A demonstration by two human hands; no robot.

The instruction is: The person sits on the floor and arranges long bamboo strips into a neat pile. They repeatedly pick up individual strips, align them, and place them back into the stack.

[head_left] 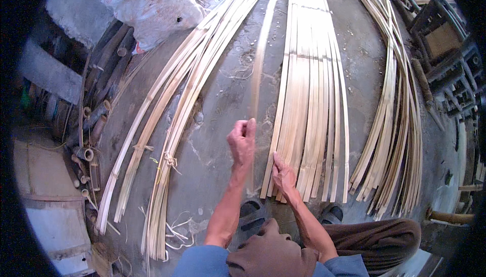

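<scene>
My left hand [242, 141] is raised above the floor, its fingers closed on one long bamboo strip [259, 57]. That strip is smeared by motion and runs away from me toward the far edge of the view. Just right of it, a row of bamboo strips [310, 110] lies side by side on the floor. My right hand [284, 175] is low over the near left end of this row, its fingers curled at a strip there; the fingertips are partly hidden.
Tied bundles of bamboo strips [174, 110] lie to the left, and a looser, crossing pile [392, 125] lies to the right. Bamboo poles [96, 117] and a large white sack [147, 6] stand at the left. A wooden frame [448, 49] lines the right side. My sandalled feet are close to the row.
</scene>
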